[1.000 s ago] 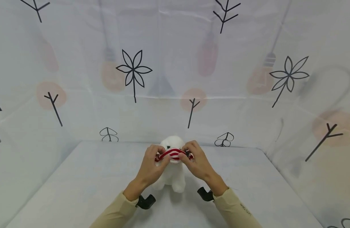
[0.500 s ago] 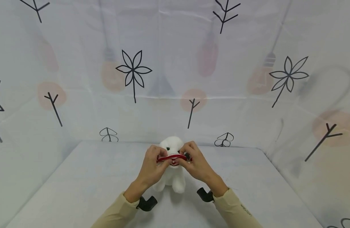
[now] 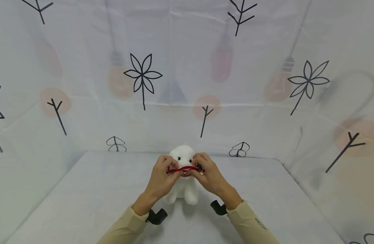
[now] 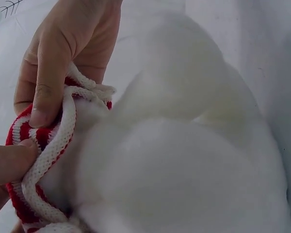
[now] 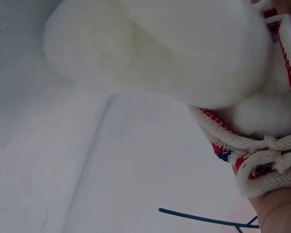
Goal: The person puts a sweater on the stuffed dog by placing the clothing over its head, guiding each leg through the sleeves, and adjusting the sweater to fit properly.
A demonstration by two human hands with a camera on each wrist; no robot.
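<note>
Your left hand (image 3: 162,176) pinches the left end of the red-and-white knitted band (image 3: 184,168), fingers curled round its edge; the left wrist view shows a fingertip and thumb clamping the striped knit (image 4: 36,160) against the white plush toy (image 4: 184,165). A second ago that band was spread wide across the toy's face, several stripes showing. Now it has narrowed to a thin red line lying just under the toy's eyes, across the muzzle, and it has barely shifted over the last half second.

The plush toy (image 3: 183,176) stands upright on the white table (image 3: 83,196), near the back wall and between your two hands, in the same spot as before. Its head looks a touch higher above the band than it did, so the knit seems to have slid down over the face rather than the toy having moved.

Your right hand (image 3: 209,174) grips the band's right end in the same way, fingers curled; the right wrist view shows the knit's white edge and a knotted bit of yarn (image 5: 274,160) bunched against the palm, the toy's fur (image 5: 155,48) just above it.

By my reading, the band is being worked down over the head toward the neck and is about halfway there.
</note>
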